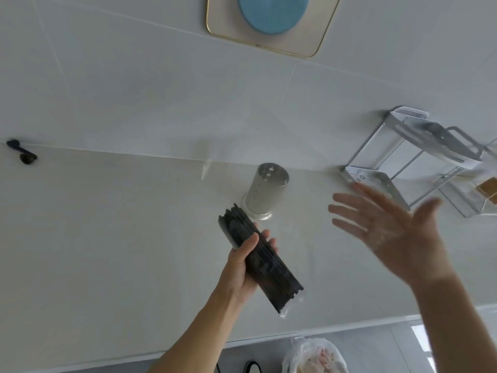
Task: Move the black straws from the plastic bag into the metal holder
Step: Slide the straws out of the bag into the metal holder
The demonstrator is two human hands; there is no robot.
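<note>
Gripping the straws (259,258) in their bag (289,308) with my left hand (243,267) — right hand (387,227) spread, fingers loose — beside the holder (266,191).

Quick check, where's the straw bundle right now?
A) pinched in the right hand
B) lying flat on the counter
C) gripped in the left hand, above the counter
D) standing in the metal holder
C: the left hand grips the black straws, in their plastic bag, near the metal holder; the right hand is spread open and holds nothing.
</note>
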